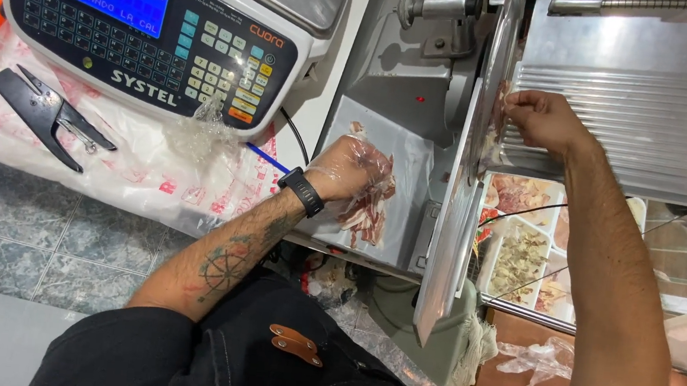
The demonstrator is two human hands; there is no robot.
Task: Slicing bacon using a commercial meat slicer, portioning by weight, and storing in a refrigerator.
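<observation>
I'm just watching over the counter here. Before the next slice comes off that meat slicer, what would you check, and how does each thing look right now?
1. Left hand gloved: ok, a clear plastic glove covers it.
2. Left hand under the slices: ok, cured meat lies across its palm above the receiving tray.
3. Right hand gloved: not ok, it looks bare.
4. Right hand clear of the blade: not ok, its fingers sit right beside the edge.
5. Blade turning or stopped: cannot tell.
6. Meat left on the carriage: cannot tell, only a scrap shows at the fingers.
</observation>
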